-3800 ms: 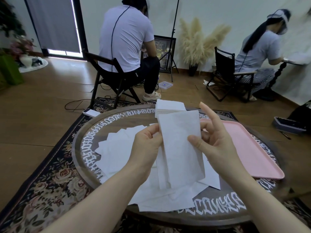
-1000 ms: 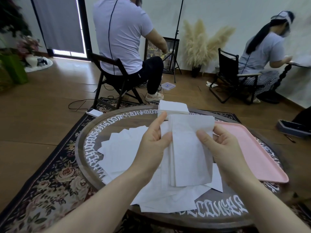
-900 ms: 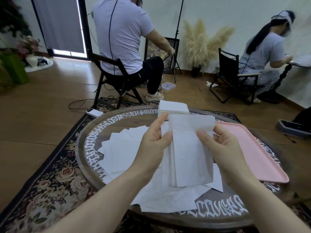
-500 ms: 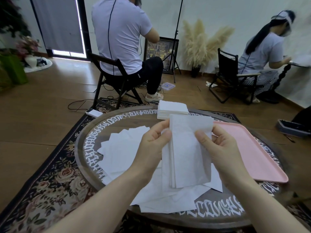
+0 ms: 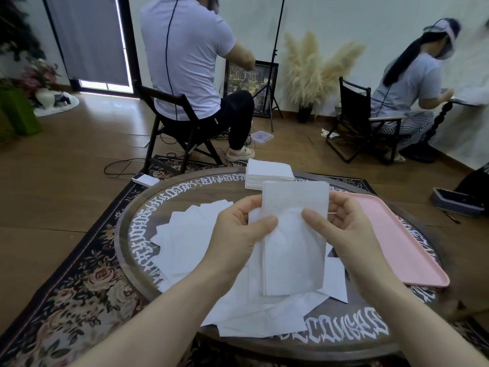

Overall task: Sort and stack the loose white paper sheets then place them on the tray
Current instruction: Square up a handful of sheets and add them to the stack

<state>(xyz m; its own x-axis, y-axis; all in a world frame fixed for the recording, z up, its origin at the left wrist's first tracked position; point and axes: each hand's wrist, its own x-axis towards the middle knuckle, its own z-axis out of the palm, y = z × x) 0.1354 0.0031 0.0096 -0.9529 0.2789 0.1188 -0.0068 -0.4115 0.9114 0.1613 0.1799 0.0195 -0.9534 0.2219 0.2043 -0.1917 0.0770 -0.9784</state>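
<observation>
I hold a small bundle of white paper sheets [image 5: 293,242] upright above the round table. My left hand [image 5: 238,234] pinches its left edge with thumb in front. My right hand [image 5: 341,229] grips its right edge, thumb pressed on the front sheet. Loose white sheets [image 5: 185,242] lie scattered on the table under and to the left of my hands. A neat stack of white sheets [image 5: 267,173] sits at the table's far edge. The pink tray [image 5: 412,250] lies on the right side of the table with nothing on it.
The round dark table [image 5: 344,337] with white lettering stands on a floral rug [image 5: 68,300]. Two people sit on folding chairs beyond the table, backs turned. A white phone [image 5: 145,179] lies on the floor by the rug's far corner.
My hands have closed in on the bundle's upper part, and the sheets look more evenly squared. The person on the left chair has moved an arm.
</observation>
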